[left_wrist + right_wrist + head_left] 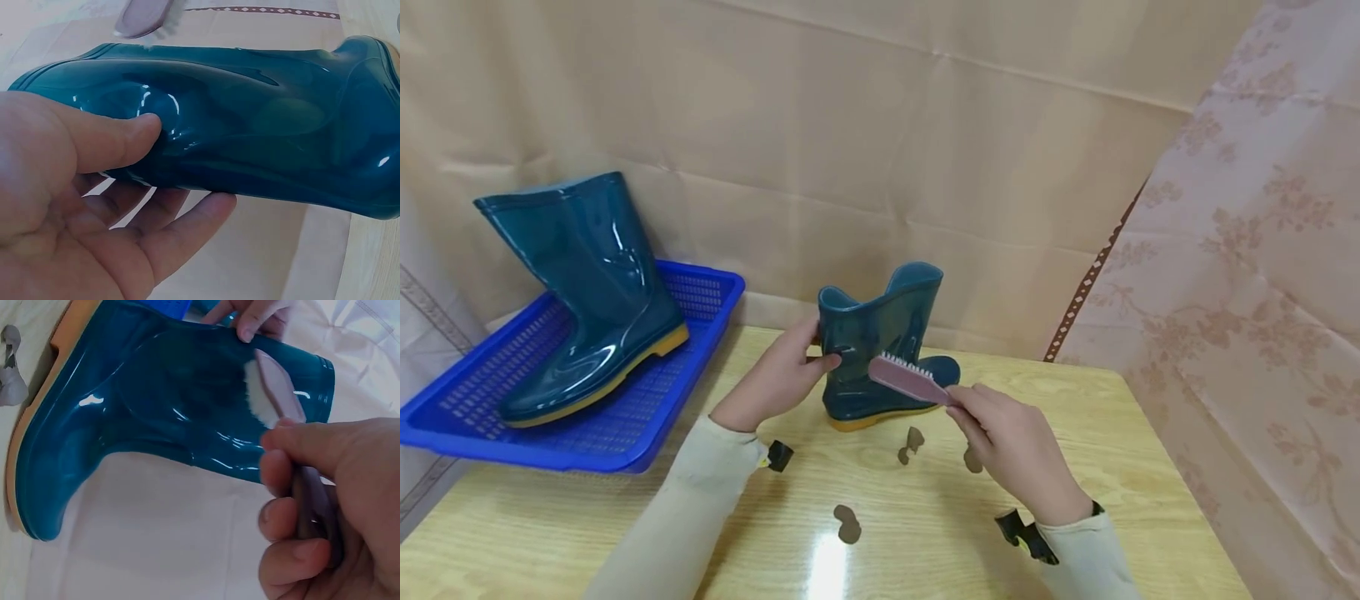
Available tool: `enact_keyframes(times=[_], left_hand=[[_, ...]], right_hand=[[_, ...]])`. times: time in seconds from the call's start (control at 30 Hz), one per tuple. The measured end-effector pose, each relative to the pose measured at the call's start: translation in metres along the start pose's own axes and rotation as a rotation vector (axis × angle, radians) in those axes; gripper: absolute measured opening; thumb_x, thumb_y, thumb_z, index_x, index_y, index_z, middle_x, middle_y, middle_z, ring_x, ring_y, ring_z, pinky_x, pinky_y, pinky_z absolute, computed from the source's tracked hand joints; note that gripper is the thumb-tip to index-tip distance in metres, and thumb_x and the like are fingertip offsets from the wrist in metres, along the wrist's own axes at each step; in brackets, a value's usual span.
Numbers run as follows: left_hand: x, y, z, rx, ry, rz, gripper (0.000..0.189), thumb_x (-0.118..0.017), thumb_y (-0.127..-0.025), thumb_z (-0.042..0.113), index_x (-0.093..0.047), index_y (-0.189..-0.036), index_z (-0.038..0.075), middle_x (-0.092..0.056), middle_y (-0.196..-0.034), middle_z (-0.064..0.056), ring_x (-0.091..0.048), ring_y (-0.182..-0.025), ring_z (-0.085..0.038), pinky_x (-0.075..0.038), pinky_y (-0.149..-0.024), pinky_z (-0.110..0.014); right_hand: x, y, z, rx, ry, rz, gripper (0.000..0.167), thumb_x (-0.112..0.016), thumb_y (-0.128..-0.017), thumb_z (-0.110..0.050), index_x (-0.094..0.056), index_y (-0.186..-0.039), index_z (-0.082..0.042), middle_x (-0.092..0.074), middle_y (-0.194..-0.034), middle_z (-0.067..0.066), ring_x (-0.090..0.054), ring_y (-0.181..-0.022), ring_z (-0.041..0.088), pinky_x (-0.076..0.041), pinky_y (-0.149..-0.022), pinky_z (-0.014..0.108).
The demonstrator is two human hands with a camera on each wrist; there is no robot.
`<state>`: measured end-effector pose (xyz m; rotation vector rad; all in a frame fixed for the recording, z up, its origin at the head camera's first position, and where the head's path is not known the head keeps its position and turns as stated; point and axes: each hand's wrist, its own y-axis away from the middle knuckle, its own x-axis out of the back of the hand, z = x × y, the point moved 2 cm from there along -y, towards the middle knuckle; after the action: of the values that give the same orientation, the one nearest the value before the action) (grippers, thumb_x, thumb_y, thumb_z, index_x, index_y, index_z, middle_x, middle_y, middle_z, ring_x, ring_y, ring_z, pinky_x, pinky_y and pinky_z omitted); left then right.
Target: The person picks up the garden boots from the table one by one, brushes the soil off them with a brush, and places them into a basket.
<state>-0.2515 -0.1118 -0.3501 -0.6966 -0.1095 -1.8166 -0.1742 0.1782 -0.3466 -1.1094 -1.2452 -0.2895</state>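
A dark teal rubber boot point(868, 333) with a yellow sole stands on the table, toe to the right. My left hand point(778, 375) holds its shaft from the left; in the left wrist view the thumb lies on one side of the boot point(250, 119) and the fingers are round the back edge. Gripped by the handle in my right hand point(1018, 446) is a mauve brush point(904, 379) with white bristles. The brush head overlaps the boot's shaft in the head view. In the right wrist view, the bristles of the brush point(281, 381) face the shaft.
At the left, a blue plastic basket point(572, 457) carries a matching boot point(613, 292). Several brown, mud-like patches lie on the wooden table, one brown patch point(847, 525) near the front. A beige cloth point(865, 125) hangs behind, a floral curtain point(1247, 292) at the right.
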Motion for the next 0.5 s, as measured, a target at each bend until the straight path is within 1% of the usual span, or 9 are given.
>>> enact_keyframes(times=[0.03,0.1,0.23,0.33,0.4,0.5], left_hand=[[0.0,0.0,0.0,0.0,0.009,-0.008,0.045,-0.061,-0.103,0.004,-0.048,-0.143,0.019,-0.06,-0.138,-0.007,-0.058,-0.128,-0.031,-0.052,-0.102,-0.056],[-0.001,0.001,0.001,0.0,0.021,-0.018,0.045,-0.06,-0.103,0.003,-0.047,-0.144,0.018,-0.059,-0.14,-0.009,-0.057,-0.13,-0.031,-0.052,-0.101,-0.055],[0.001,0.002,0.003,0.009,0.02,-0.016,0.044,-0.06,-0.104,0.004,-0.043,-0.143,0.016,-0.058,-0.137,-0.01,-0.056,-0.13,-0.03,-0.051,-0.103,-0.055],[0.001,0.002,0.004,0.018,0.003,-0.009,0.042,-0.06,-0.104,0.008,-0.042,-0.141,0.015,-0.059,-0.132,-0.008,-0.057,-0.126,-0.029,-0.051,-0.105,-0.053],[0.001,0.002,0.003,0.025,-0.008,-0.005,0.041,-0.061,-0.104,0.01,-0.043,-0.141,0.016,-0.06,-0.129,-0.007,-0.058,-0.124,-0.029,-0.051,-0.104,-0.052],[0.0,0.003,0.003,0.035,-0.007,0.004,0.041,-0.062,-0.104,0.011,-0.044,-0.141,0.016,-0.061,-0.127,-0.006,-0.059,-0.122,-0.029,-0.051,-0.103,-0.051]], right_hand=[[0.0,-0.001,-0.001,-0.002,-0.006,0.016,0.018,-0.073,-0.098,-0.016,-0.075,-0.115,-0.011,-0.067,-0.085,-0.008,-0.046,-0.061,0.0,-0.041,-0.054,0.02],[-0.003,-0.003,-0.002,-0.021,-0.017,0.017,0.015,-0.072,-0.099,-0.017,-0.075,-0.113,-0.012,-0.065,-0.084,-0.009,-0.045,-0.06,0.001,-0.041,-0.053,0.021],[-0.014,-0.008,-0.001,-0.107,-0.037,-0.036,0.009,-0.07,-0.101,-0.02,-0.073,-0.106,-0.014,-0.061,-0.079,-0.01,-0.045,-0.06,0.004,-0.04,-0.053,0.023],[-0.02,-0.007,0.001,-0.162,-0.029,-0.08,0.007,-0.07,-0.101,-0.019,-0.073,-0.102,-0.014,-0.058,-0.075,-0.011,-0.043,-0.055,0.004,-0.037,-0.051,0.024],[-0.022,-0.006,0.003,-0.174,-0.014,-0.1,0.007,-0.07,-0.101,-0.019,-0.074,-0.101,-0.014,-0.059,-0.073,-0.012,-0.042,-0.053,0.004,-0.037,-0.05,0.023],[-0.024,-0.003,0.007,-0.163,0.002,-0.123,0.007,-0.07,-0.101,-0.018,-0.075,-0.099,-0.014,-0.058,-0.07,-0.013,-0.04,-0.05,0.002,-0.036,-0.049,0.023]])
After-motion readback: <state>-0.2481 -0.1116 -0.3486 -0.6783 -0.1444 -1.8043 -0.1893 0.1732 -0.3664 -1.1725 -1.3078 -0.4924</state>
